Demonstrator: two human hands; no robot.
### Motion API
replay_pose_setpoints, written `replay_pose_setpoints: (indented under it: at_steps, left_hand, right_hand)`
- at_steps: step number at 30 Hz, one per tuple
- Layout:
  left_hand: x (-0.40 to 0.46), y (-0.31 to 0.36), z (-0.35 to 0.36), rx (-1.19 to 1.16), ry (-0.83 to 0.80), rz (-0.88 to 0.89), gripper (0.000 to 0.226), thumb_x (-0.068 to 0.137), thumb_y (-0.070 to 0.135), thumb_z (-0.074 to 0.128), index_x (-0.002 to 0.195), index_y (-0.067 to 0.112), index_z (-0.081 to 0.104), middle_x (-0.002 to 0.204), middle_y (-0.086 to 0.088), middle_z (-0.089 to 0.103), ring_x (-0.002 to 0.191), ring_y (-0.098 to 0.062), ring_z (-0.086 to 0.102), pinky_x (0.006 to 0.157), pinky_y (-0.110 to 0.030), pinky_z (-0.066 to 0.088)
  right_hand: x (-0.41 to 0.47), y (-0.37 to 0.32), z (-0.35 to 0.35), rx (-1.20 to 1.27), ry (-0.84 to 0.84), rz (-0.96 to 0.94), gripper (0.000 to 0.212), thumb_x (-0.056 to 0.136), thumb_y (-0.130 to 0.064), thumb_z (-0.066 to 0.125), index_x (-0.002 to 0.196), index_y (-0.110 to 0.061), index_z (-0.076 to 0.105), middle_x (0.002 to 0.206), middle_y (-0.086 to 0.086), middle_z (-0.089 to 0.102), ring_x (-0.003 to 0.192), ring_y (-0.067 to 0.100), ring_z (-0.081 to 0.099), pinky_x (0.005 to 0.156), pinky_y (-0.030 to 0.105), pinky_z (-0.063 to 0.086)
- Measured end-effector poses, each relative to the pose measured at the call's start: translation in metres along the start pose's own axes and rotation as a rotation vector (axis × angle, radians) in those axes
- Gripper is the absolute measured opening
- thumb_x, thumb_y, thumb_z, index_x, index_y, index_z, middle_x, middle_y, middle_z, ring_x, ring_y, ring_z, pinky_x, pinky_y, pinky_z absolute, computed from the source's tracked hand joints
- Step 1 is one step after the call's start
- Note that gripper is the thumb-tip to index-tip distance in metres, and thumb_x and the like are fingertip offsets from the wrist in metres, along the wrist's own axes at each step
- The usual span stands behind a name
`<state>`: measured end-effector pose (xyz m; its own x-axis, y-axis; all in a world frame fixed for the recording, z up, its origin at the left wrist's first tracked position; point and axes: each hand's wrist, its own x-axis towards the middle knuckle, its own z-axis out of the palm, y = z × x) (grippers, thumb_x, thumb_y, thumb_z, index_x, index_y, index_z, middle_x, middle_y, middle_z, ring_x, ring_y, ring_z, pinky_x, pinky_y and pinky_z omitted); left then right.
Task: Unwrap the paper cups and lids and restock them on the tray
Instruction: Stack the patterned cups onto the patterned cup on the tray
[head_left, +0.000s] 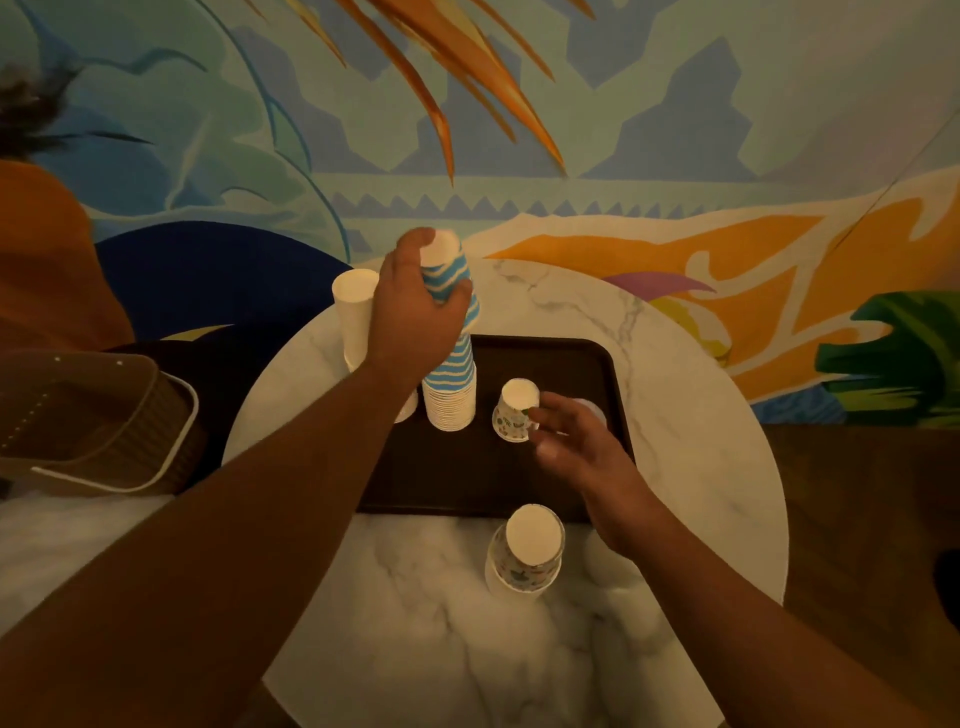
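The left hand (410, 312) is grasping the striped cup stack (451, 358) on the dark tray (561, 358), hiding white cups behind its fingers; the right hand (582, 441) is hovering released beside a patterned cup (514, 410), marble table (691, 415) lying beneath, mural beyond

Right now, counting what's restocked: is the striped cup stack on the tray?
Yes, the striped cup stack stands on the tray, left hand gripping it.

Dim warm light, soft focus overall, wide-angle bend at edges, right hand (576, 441) motion-blurred
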<state>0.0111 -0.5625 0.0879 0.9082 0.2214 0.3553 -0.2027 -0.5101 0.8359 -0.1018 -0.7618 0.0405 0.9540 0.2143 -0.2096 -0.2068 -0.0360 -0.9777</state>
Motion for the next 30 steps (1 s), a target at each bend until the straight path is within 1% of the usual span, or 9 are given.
replay_pose_setpoints:
  at_steps: [3, 6, 10, 13, 16, 19, 24, 27, 30]
  left_hand:
    - [-0.006, -0.029, 0.02, 0.105, -0.083, -0.035, 0.046, 0.085, 0.02, 0.07, 0.123, 0.018, 0.045, 0.123, -0.006, 0.054, 0.111, -0.02, 0.057, 0.096, -0.032, 0.049]
    - [-0.019, -0.054, 0.034, 0.171, -0.172, -0.144, 0.047, 0.084, 0.016, 0.072, 0.12, 0.02, 0.043, 0.127, -0.007, 0.052, 0.116, -0.025, 0.055, 0.099, -0.041, 0.049]
    - [-0.028, -0.058, 0.034, 0.221, -0.204, -0.161, 0.055, 0.085, 0.016, 0.071, 0.13, 0.016, 0.041, 0.137, -0.007, 0.045, 0.125, -0.024, 0.048, 0.105, -0.041, 0.045]
    - [-0.049, -0.038, 0.023, 0.19, -0.168, -0.029, 0.058, 0.088, 0.021, 0.068, 0.137, 0.011, 0.038, 0.145, -0.009, 0.038, 0.132, -0.023, 0.041, 0.11, -0.032, 0.038]
    - [-0.087, -0.016, 0.011, 0.028, -0.195, 0.123, 0.046, 0.089, 0.033, 0.063, 0.126, 0.01, 0.049, 0.136, -0.009, 0.047, 0.126, -0.02, 0.047, 0.107, -0.031, 0.04]
    - [-0.125, -0.006, 0.002, -0.048, -0.337, 0.232, 0.047, 0.085, 0.043, 0.061, 0.118, 0.01, 0.057, 0.133, -0.003, 0.049, 0.123, -0.008, 0.044, 0.102, -0.009, 0.03]
    - [-0.169, -0.011, 0.0, 0.057, -0.852, 0.057, 0.074, 0.077, 0.044, 0.075, 0.141, 0.032, 0.039, 0.14, 0.008, 0.043, 0.123, -0.006, 0.045, 0.099, -0.023, 0.04]
    - [-0.177, -0.017, -0.002, 0.115, -0.882, 0.062, 0.059, 0.085, 0.044, 0.067, 0.137, 0.029, 0.045, 0.133, 0.003, 0.051, 0.116, -0.011, 0.05, 0.095, -0.026, 0.044]
    - [-0.177, -0.015, -0.007, 0.094, -0.899, 0.03, 0.054, 0.088, 0.041, 0.064, 0.137, 0.028, 0.045, 0.132, 0.003, 0.051, 0.113, -0.009, 0.049, 0.094, -0.029, 0.047]
  right_hand:
    - [-0.017, 0.019, -0.004, -0.213, -0.167, -0.039, 0.092, 0.055, -0.045, 0.085, 0.136, -0.038, 0.044, 0.137, -0.013, 0.054, 0.129, 0.004, 0.049, 0.106, 0.028, 0.041]
    - [-0.027, 0.033, 0.0, -0.4, -0.232, 0.001, 0.097, 0.053, -0.042, 0.091, 0.138, -0.038, 0.044, 0.135, -0.02, 0.054, 0.126, -0.004, 0.048, 0.106, 0.026, 0.043]
    - [-0.032, 0.055, 0.006, -0.518, -0.132, 0.005, 0.071, 0.057, -0.035, 0.092, 0.118, -0.039, 0.057, 0.117, -0.02, 0.062, 0.111, -0.002, 0.058, 0.098, 0.029, 0.05]
    - [-0.035, 0.066, 0.009, -0.467, -0.049, 0.012, 0.061, 0.058, -0.028, 0.092, 0.111, -0.033, 0.062, 0.108, -0.016, 0.066, 0.104, 0.003, 0.062, 0.093, 0.03, 0.052]
    - [-0.036, 0.073, 0.014, -0.445, 0.003, -0.003, 0.062, 0.058, -0.029, 0.091, 0.113, -0.029, 0.062, 0.109, -0.014, 0.067, 0.105, 0.006, 0.063, 0.093, 0.027, 0.052]
    - [-0.037, 0.081, 0.017, -0.457, 0.039, 0.017, 0.067, 0.057, -0.028, 0.092, 0.116, -0.029, 0.06, 0.111, -0.013, 0.067, 0.106, 0.004, 0.063, 0.094, 0.024, 0.05]
    - [-0.045, 0.088, 0.027, -0.468, 0.071, -0.006, 0.057, 0.07, -0.009, 0.086, 0.111, -0.036, 0.054, 0.104, -0.02, 0.062, 0.1, -0.012, 0.058, 0.083, 0.007, 0.045]
    - [-0.051, 0.099, 0.031, -0.401, 0.089, 0.007, 0.056, 0.072, -0.004, 0.083, 0.112, -0.028, 0.052, 0.103, -0.018, 0.059, 0.097, -0.016, 0.057, 0.078, 0.006, 0.045]
    - [-0.053, 0.107, 0.037, -0.368, 0.09, 0.028, 0.063, 0.07, -0.015, 0.086, 0.121, -0.026, 0.051, 0.111, -0.017, 0.061, 0.105, -0.008, 0.058, 0.083, 0.011, 0.048]
